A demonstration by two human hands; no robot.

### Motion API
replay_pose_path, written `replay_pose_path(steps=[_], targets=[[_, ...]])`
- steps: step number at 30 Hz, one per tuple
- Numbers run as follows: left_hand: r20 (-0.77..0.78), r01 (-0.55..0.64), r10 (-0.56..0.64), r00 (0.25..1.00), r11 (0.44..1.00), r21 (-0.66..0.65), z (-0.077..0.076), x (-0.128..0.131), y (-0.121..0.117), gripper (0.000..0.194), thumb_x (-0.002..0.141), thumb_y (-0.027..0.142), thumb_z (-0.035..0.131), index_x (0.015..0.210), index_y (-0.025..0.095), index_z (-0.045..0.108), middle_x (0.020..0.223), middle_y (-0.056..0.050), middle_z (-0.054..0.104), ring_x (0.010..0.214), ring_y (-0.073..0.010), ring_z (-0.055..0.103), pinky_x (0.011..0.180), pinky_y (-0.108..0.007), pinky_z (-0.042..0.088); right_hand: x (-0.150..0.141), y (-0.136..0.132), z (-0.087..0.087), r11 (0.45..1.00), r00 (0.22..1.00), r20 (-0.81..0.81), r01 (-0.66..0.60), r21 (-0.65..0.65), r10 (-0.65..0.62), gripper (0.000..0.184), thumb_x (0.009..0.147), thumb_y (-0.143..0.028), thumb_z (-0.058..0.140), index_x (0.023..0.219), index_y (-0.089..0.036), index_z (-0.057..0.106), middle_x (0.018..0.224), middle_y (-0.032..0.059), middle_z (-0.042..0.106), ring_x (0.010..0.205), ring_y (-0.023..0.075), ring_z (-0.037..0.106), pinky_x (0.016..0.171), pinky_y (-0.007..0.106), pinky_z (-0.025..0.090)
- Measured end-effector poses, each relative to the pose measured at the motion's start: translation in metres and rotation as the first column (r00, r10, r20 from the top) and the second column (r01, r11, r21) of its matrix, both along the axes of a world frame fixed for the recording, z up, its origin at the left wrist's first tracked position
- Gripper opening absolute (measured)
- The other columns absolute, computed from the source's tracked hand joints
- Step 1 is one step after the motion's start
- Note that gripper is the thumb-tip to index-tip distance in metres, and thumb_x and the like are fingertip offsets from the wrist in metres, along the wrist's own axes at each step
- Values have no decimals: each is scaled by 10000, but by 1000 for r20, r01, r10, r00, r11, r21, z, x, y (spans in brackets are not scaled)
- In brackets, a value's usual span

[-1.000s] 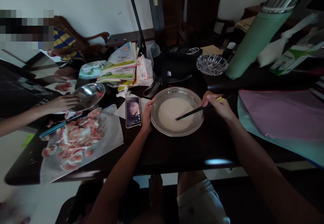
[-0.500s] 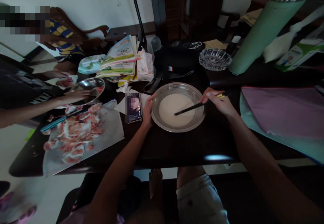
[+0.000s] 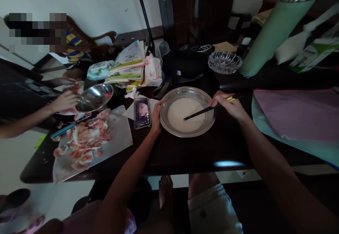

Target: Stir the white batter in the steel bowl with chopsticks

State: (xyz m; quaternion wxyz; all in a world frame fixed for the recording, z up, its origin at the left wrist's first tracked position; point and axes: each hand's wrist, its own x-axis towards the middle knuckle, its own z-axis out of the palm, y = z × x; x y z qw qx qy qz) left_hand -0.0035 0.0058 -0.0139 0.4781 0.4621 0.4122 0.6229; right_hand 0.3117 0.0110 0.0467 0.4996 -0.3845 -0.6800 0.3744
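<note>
Chopsticks (image 3: pixel 201 112), black and slender with gold bands near the upper end, are grasped in the person's right hand (image 3: pixel 228 106), their tips down in the milky white liquid (image 3: pixel 180 110) inside a wide, round, shallow metal bowl (image 3: pixel 164 118). The left hand (image 3: pixel 156 119) grips this bowl by its left side, fingers at the rim, and the bowl stands on the dark, glossy bench (image 3: pixel 185 158) in front of the person. Just left of that hand lies a smartphone (image 3: pixel 144 114) with a lit screen, partly blurred out and with no readable words. Behind it, the stacked paper books (image 3: pixel 128 68) with white, green and yellow covers carry printed titles, too small to read. Beside them are a pink-and-white patterned soft pack (image 3: pixel 153 71) and a pale teal soft pack (image 3: pixel 98 70), whose brands cannot be made out. At the far right, a green-and-white printed carton (image 3: pixel 307 57) shows a small picture and illegible lettering, while the tall, mint-green flask (image 3: pixel 275 40) near it shows no clear label. On the left, pieces of pink-and-white raw meat (image 3: pixel 88 135) lie on a translucent plastic sheet (image 3: pixel 119 131), near a co-worker's hand (image 3: pixel 66 100) beside a shiny metal basin (image 3: pixel 97 91)
</note>
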Motion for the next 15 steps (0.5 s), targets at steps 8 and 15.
replay_pose_path(steps=[8,15], targets=[[15,2,-2,1000,1000,-26,2,0,0,544,826,665,686,1160,236,718,1322,-72,698,1262,-280,612,1115,-421,452,7,4,2,990,987,-76,142,-14,-142,519,892,-673,630,587,-259,700,646,31,713,681,221,685,806,415,545],[14,-6,6,1000,1000,-20,-2,-2,2,521,842,649,677,1156,235,717,1264,-69,715,1212,-271,639,1073,-409,481,-6,0,3,999,997,65,-35,4,35,449,875,-680,648,705,-287,784,783,46,774,790,236,690,770,403,541]])
